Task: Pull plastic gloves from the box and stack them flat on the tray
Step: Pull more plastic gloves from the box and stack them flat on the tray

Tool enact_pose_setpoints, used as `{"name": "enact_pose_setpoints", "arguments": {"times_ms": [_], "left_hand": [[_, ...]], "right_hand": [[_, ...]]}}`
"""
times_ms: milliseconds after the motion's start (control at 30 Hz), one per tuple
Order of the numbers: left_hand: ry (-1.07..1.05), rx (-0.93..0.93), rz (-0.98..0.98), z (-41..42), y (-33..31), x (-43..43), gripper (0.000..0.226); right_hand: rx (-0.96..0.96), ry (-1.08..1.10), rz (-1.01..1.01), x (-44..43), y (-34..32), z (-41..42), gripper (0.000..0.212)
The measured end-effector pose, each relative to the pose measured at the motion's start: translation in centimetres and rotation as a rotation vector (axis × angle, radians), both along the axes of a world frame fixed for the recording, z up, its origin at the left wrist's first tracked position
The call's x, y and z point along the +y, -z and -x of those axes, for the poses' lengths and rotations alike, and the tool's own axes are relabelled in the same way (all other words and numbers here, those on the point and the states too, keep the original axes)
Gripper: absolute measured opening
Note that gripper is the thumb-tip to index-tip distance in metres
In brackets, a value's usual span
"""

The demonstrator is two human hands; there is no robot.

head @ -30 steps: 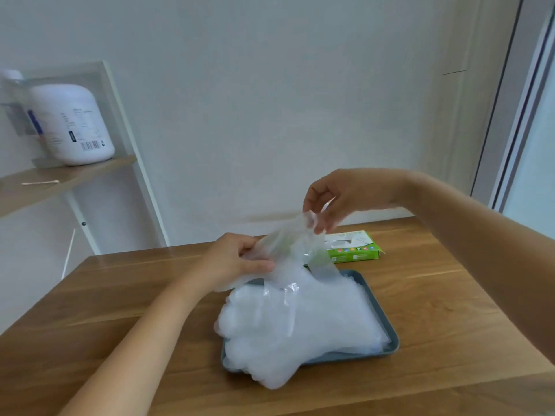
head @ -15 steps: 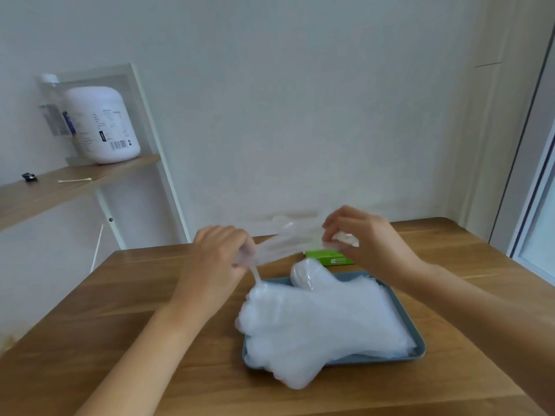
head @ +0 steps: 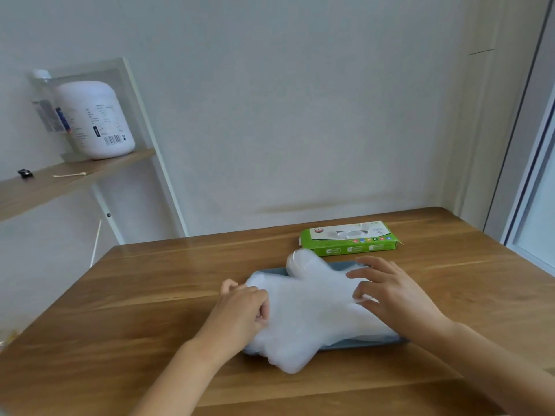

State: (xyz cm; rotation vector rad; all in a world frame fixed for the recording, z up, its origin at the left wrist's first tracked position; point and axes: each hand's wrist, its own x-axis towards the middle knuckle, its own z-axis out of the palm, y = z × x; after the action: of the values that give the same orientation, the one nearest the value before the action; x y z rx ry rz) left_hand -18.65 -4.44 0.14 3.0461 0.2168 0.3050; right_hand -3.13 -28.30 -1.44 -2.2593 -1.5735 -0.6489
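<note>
Many thin plastic gloves lie as one white stack of gloves [head: 312, 313] on the grey tray [head: 360, 344], in the middle of the wooden counter [head: 150, 295]. The finger ends hang over the tray's near left rim and the thumb part points to the far side.

Half a second ago one glove was stretched in the air between both hands, above the tray. Now both hands are down on the pile and I cannot tell this glove apart from the others, so I judge it is laid but not yet released.

The left hand [head: 240, 310] is at the left edge of the stack. Its grip is closed, with fingers curled into the film, and it seems to pinch it there. The right hand [head: 393, 292] rests on the right part with fingers spread and almost straight, pressing down and gripping nothing.

What remains, I think, is to smooth it flat and let go; the film is light and may lift with the fingers.

The green box [head: 350, 240] stands just beyond the tray, on the far right — its opening faces up. On the far left a shelf [head: 60, 178] carries a white jar [head: 96, 121].
</note>
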Motion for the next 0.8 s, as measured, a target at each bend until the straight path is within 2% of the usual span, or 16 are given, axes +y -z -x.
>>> {"name": "enact_pose_setpoints", "arguments": {"times_ms": [100,167,300,333,433,567,667,733,800], "left_hand": [[-0.122,0.130,0.132,1.1,-1.4,0.3,0.026],[-0.180,0.138,0.126,1.5,-3.1,0.2,0.030],[-0.138,-0.185,0.187,0.1,-6.2,-1.9,0.023],[-0.099,-0.204,0.233,-0.6,-6.5,-2.8,0.023],[0.019,-0.050,0.294,-3.2,-4.9,-5.1,0.038],[0.046,0.295,0.203,-5.2,-1.2,-5.3,0.066],[0.032,0.380,0.148,-5.3,0.8,-4.8,0.073],[0.023,0.397,0.120,-5.1,1.7,-4.7,0.073],[0.022,0.407,0.103,-5.0,2.1,-4.5,0.073]], "right_hand": [[-0.041,0.026,0.047,-0.5,0.2,-0.4,0.025],[-0.048,0.030,0.078,-0.7,0.5,-0.8,0.026],[-0.074,0.020,0.158,-1.2,0.4,-1.1,0.027],[-0.066,0.030,0.202,-1.4,0.2,-1.1,0.028],[0.008,0.094,0.331,-1.7,-0.7,-0.7,0.031],[0.379,0.093,0.406,-2.7,-1.8,0.0,0.047],[0.628,0.113,0.213,-2.8,-2.9,0.4,0.040],[0.617,0.094,0.006,-2.1,-3.3,0.8,0.032],[0.578,0.071,-0.061,-0.3,-3.2,1.4,0.034]]}}
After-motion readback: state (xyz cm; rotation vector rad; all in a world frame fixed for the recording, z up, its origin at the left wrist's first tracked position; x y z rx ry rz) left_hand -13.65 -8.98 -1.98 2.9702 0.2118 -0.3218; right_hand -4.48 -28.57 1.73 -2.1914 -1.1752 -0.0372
